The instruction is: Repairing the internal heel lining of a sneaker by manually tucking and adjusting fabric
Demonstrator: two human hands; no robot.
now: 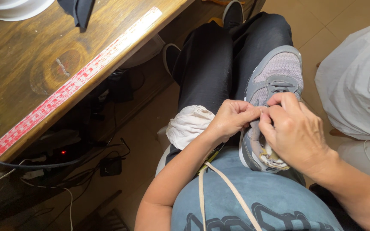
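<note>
A grey sneaker [275, 77] lies on my lap, toe pointing away, its worn heel lining toward me. My left hand [230, 119] pinches the shoe's side near the tongue, fingers closed on the upper. My right hand [294, 130] covers the collar and pinches at the same spot, fingertips touching those of the left. Something small sits between the fingertips, too small to name. A white cloth [189, 124] rests on my left thigh, beside the left hand.
A wooden table [43, 60] with a red-and-white strip along its edge stands at left, cables and a black box on the floor beneath. A white fabric bundle [358, 81] sits at right. A beige strap [225, 188] hangs over my blue shirt.
</note>
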